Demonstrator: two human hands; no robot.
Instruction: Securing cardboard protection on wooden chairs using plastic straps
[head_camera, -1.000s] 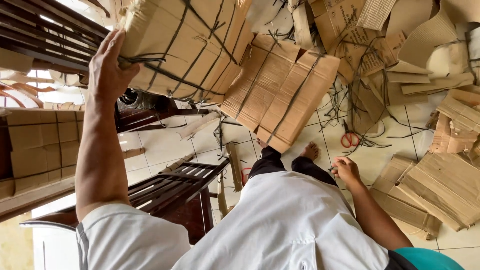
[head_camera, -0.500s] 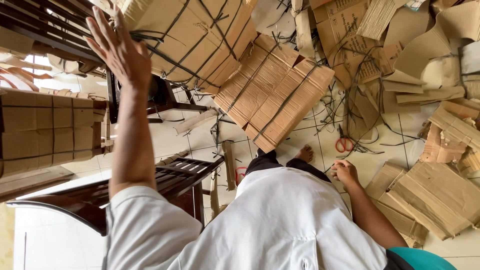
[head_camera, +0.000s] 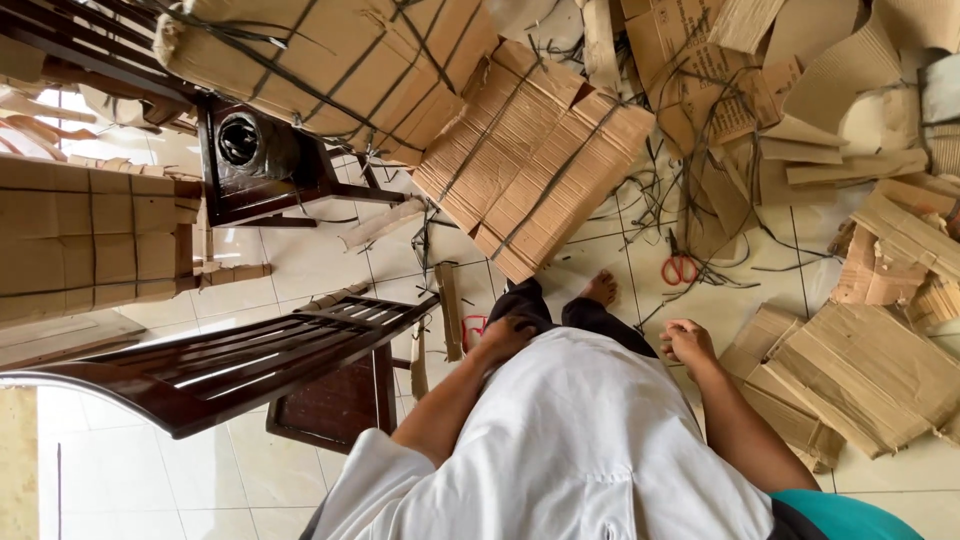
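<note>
My left hand lies palm down on my dark trouser leg, fingers apart, holding nothing. My right hand hangs beside my right leg with its fingers curled; a thin dark strap runs up to it, and I cannot tell if it grips that. A large bundle of flattened cardboard tied with black straps rests on a dark wooden stand at the upper left. A second strapped bundle leans against it, down to the tiled floor by my bare foot.
A dark wooden slatted chair lies close on my left. Red-handled scissors lie on the floor among loose black straps. Another strapped cardboard stack sits at the far left. Flat cardboard pieces cover the floor on the right.
My left hand has let go of the large bundle at the upper left and dropped onto my leg. The right hand has stayed where it was.
</note>
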